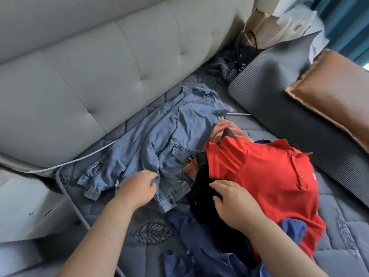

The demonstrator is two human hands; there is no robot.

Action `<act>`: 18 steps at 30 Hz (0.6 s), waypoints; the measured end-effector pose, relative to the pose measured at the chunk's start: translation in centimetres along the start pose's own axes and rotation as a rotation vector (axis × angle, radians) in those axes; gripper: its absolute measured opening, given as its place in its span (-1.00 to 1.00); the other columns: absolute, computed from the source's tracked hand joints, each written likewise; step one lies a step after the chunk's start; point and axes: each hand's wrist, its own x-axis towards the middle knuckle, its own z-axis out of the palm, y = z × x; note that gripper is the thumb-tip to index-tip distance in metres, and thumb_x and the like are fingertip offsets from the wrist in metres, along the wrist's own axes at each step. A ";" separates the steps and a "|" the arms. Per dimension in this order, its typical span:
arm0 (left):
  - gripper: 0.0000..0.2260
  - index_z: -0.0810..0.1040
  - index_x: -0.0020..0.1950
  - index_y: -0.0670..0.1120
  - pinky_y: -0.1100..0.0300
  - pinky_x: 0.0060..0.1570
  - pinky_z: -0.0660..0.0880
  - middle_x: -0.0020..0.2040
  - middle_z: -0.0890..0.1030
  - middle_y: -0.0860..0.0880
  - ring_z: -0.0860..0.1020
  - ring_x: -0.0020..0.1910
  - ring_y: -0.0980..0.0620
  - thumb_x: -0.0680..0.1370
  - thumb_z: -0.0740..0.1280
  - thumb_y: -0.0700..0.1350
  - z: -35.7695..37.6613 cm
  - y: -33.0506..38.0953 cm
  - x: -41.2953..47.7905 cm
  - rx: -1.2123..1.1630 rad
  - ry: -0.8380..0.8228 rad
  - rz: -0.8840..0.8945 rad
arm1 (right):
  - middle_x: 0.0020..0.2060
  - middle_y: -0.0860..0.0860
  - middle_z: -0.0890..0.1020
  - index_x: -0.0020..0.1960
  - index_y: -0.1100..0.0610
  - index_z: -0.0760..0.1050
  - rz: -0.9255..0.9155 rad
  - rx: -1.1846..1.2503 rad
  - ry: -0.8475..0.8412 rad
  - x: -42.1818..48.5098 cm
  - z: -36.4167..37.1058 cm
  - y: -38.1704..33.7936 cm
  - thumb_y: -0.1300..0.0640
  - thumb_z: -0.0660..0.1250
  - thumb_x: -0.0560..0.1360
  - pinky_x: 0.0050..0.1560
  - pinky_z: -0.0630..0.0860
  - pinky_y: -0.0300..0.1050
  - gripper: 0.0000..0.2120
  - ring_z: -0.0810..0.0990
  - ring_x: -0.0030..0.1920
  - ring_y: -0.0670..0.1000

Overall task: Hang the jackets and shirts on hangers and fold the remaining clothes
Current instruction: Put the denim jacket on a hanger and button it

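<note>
A light blue denim jacket (155, 140) lies spread on the grey quilted mattress (339, 246), next to the headboard. My left hand (137, 188) grips a fold of its lower front. A red polo shirt (265, 176) tops a heap of clothes at the right. Under it lie a black garment (203, 198), a pink one (229, 128) and dark blue clothes (201, 246). My right hand (231, 200) rests on the black garment at the red shirt's edge, fingers curled over the cloth.
A padded grey headboard (99, 66) runs along the left. A grey pillow (279, 80) and a brown pillow (335, 92) lie at the right. Paper bags (265, 27) and dark items sit in the far corner. A white cable (79, 158) crosses the mattress edge.
</note>
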 end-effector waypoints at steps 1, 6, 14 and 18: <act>-0.61 0.38 0.45 0.01 0.06 0.27 0.40 0.46 0.37 0.04 0.40 0.37 -0.01 0.61 0.18 -0.05 0.9 -0.9 1.1 0.020 -0.008 -0.008 | 0.30 -0.09 0.52 0.34 0.02 0.48 -0.001 -0.028 0.000 0.9 0.9 0.4 0.11 0.24 0.52 0.29 0.40 -0.07 -0.61 0.47 0.30 0.03; -0.35 0.20 0.54 0.07 -0.13 0.45 0.14 0.57 0.12 -0.12 0.04 0.55 -0.14 0.50 0.30 0.22 3.9 -4.9 6.3 0.253 0.104 -0.089 | 0.41 0.04 0.42 0.41 0.01 0.40 -0.030 -0.113 -0.027 5.0 5.3 1.8 0.06 0.24 0.50 0.31 0.40 0.08 -0.54 0.38 0.39 0.13; 0.01 -0.10 0.57 0.07 -0.15 0.32 0.30 0.57 0.04 -0.12 0.19 0.49 -0.21 0.33 0.38 0.40 8.6 -5.0 10.2 0.059 -0.027 -0.349 | 0.35 0.10 0.46 0.37 0.06 0.45 -0.052 -0.169 0.036 7.2 8.8 2.1 0.05 0.30 0.44 0.15 0.52 0.12 -0.51 0.43 0.30 0.19; -0.14 -0.10 0.57 -0.03 -0.05 0.19 0.41 0.50 0.14 -0.16 0.36 0.34 -0.25 0.46 0.41 -0.10 8.8 -4.8 11.2 -0.102 0.117 -0.364 | 0.44 0.04 0.34 0.44 -0.01 0.35 -0.032 -0.171 -0.004 7.7 9.8 2.0 -0.01 0.21 0.50 0.30 0.41 0.04 -0.50 0.30 0.40 0.12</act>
